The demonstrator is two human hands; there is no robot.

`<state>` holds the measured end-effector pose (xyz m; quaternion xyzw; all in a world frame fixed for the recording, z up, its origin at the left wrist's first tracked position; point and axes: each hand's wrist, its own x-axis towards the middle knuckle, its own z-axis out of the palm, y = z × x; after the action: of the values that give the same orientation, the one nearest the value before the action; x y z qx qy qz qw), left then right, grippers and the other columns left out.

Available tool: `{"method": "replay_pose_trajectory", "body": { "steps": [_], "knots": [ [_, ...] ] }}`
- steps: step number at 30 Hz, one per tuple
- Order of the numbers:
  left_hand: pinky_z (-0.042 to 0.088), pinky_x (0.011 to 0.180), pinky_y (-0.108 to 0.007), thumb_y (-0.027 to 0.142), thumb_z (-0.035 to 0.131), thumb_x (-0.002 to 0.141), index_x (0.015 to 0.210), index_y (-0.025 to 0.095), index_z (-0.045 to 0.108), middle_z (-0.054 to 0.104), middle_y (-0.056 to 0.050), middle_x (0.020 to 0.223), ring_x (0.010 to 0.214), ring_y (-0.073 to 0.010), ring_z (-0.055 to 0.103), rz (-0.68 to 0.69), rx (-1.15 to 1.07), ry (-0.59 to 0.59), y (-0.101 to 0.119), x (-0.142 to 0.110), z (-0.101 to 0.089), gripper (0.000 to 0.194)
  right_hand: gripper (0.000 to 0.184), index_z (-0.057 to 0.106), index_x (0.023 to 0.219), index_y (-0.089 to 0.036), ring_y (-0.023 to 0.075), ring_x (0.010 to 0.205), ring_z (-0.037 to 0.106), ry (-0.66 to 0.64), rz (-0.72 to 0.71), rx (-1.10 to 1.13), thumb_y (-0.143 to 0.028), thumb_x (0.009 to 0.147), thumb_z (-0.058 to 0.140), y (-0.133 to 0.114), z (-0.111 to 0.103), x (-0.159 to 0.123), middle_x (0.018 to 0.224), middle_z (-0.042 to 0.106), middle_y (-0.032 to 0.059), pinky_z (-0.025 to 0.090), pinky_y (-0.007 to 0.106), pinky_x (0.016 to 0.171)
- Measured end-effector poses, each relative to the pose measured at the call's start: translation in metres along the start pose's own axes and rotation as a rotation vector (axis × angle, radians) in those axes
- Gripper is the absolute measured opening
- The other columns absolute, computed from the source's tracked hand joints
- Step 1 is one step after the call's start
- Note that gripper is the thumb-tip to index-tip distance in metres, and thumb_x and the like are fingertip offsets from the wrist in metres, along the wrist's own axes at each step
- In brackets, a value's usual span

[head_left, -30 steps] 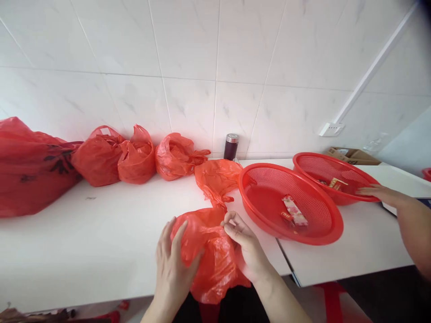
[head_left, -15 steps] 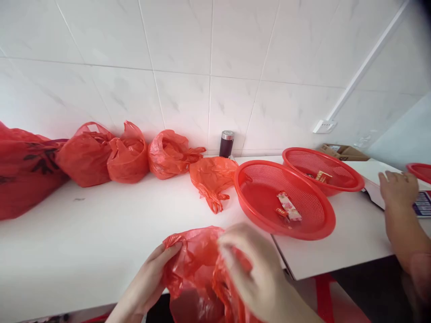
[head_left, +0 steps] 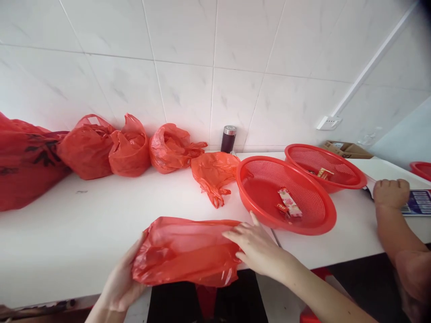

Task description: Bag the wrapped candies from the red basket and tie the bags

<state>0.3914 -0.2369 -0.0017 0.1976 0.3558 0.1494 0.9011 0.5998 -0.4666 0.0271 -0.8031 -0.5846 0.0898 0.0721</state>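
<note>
A red plastic bag point(head_left: 188, 251) is stretched wide over the front edge of the table, its mouth facing up. My left hand point(head_left: 123, 278) grips its left end, with the fingers partly hidden behind the film. At the right end, my right hand point(head_left: 257, 244) holds the bag's edge, some fingers lying over the film and one digit sticking up. Just beyond the right hand stands a red mesh basket point(head_left: 247, 197) with a floral packet point(head_left: 289, 202) and a small red wrapper point(head_left: 282, 208) inside. A crumpled red bag point(head_left: 215, 172) lies flat behind my bag.
Several filled red bags point(head_left: 129, 152) line the wall at the left. A dark flask point(head_left: 228, 140) stands by the wall. Another red basket point(head_left: 350, 177) and a cardboard box point(head_left: 353, 150) are at the right rear. Another person's hand point(head_left: 391, 194) rests at the far right.
The bunched bag has been spread sideways and raised onto the table edge. My hands have moved apart, the left one leftward. The other person's hand has closed and lowered.
</note>
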Motion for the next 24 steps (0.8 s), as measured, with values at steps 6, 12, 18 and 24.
{"method": "replay_pose_trajectory", "body": {
  "steps": [6,12,18,24],
  "knots": [
    [0.057,0.083,-0.037,0.034,0.079,0.069,0.141,0.033,0.042,0.072,-0.006,0.111,0.097,-0.0268,0.07,0.109,0.378,-0.071,-0.031,-0.01,0.011,0.081,0.023,0.067,0.098,-0.022,0.0189,0.08,0.056,0.426,-0.011,0.038,-0.023,0.096,0.044,-0.032,-0.009,0.017,0.083,0.069,0.0044,0.033,0.038,0.083],
    [0.057,0.086,-0.036,0.03,0.08,0.068,0.145,0.038,0.034,0.069,-0.005,0.119,0.105,-0.0277,0.066,0.217,0.369,-0.08,-0.032,-0.016,0.022,0.089,0.012,0.067,0.081,-0.016,0.0206,0.069,0.06,0.092,-0.015,-0.089,-0.011,0.079,0.056,-0.03,0.025,0.036,0.065,0.066,0.0062,0.036,0.038,0.087],
    [0.055,0.089,-0.033,0.028,0.076,0.072,0.143,0.039,0.037,0.064,-0.005,0.128,0.115,-0.0298,0.06,0.325,0.345,-0.002,-0.026,-0.003,0.016,0.082,0.084,0.04,0.143,-0.023,0.0271,0.099,0.06,0.015,0.03,-0.114,-0.018,0.065,0.071,-0.011,0.028,0.029,0.103,0.066,0.0116,0.026,0.045,0.105],
    [0.055,0.085,-0.031,0.03,0.076,0.07,0.138,0.035,0.045,0.063,-0.005,0.129,0.118,-0.0323,0.057,0.313,0.445,-0.031,-0.039,0.004,0.02,0.075,0.098,0.019,0.151,-0.031,0.0303,0.114,0.049,0.093,0.162,-0.115,-0.02,0.068,0.071,0.002,0.011,0.029,0.127,0.051,0.0149,0.033,0.045,0.097]
  ]
}}
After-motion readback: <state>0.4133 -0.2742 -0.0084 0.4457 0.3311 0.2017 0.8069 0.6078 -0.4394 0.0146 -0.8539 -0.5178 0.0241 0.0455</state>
